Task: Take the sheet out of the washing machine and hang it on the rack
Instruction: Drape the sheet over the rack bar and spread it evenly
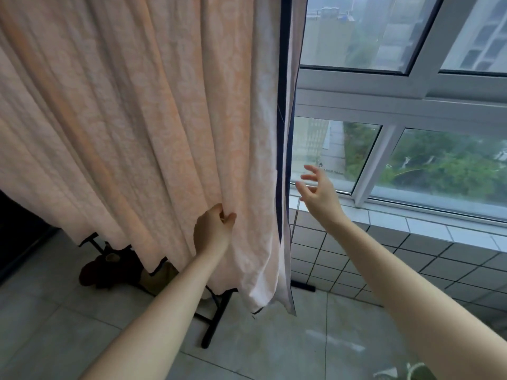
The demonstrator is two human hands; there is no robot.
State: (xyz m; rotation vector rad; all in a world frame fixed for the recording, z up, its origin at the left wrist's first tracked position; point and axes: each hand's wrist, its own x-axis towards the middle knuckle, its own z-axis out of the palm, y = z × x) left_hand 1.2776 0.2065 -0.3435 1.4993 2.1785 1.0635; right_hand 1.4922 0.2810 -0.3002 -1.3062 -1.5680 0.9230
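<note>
Sheet on the rack, spreading in hand

Sheet (137, 119) count is one: a peach, patterned cloth that hangs in long folds over the single rack (212, 322). Only the rack's black feet show, below the hem. The washing machine is not in view, so by my reading the taking-out is done and the work is now at the hanging stage, evening the cloth out.

Two hands are in play. The left hand (212, 229) pinches a fold low on the sheet, its fingers (229, 217) clenched on the cloth. The right hand (319, 190) is in the air just beside the sheet's dark-trimmed right edge, apart from it, with its fingers (312, 169) spread and holding nothing.

The next move probably calls for the right hand to take that hanging edge while the left keeps its fold. The bunched pleats could then be drawn sideways without dragging the sheet off the rack or letting the low corner reach the floor (274, 352).
</note>
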